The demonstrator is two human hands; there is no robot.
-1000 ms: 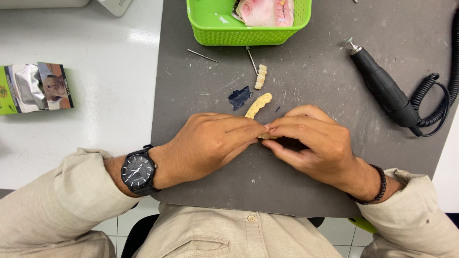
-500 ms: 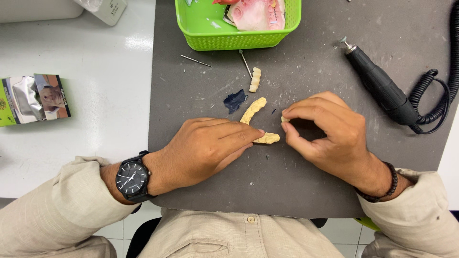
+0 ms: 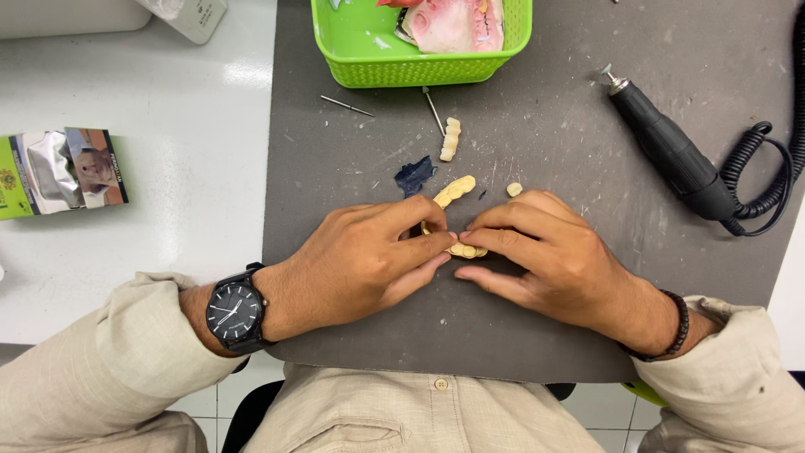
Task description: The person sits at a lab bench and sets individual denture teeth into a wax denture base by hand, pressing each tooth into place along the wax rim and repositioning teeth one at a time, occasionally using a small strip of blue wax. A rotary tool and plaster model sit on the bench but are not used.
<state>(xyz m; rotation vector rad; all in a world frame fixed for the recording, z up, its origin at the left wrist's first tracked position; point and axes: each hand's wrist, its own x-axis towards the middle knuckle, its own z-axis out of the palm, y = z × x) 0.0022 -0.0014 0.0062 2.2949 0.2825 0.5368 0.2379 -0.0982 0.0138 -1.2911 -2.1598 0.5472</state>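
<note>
A small cream tooth-row piece (image 3: 466,250) is being pinched between both hands over the grey mat (image 3: 587,134).

The piece is being gripped at the middle of the mat, the left hand (image 3: 365,264) being closed on it from one side with fingertips (image 3: 444,238) pressed to its end, the right hand (image 3: 553,260) being closed on it from the other, fingers curled low against the mat. A second, longer cream strip of teeth (image 3: 454,190) is being left lying just beyond the knuckles, beside a dark blue scrap (image 3: 414,175), with a shorter strip (image 3: 451,139) and a tiny cream bit (image 3: 514,190) nearby. Further back, a green basket (image 3: 369,59) is being kept at the mat's far edge, and a black rotary handpiece (image 3: 671,155) with coiled cord is lying well apart at the right. The mat is being carried by a white tabletop (image 3: 151,226).
</note>
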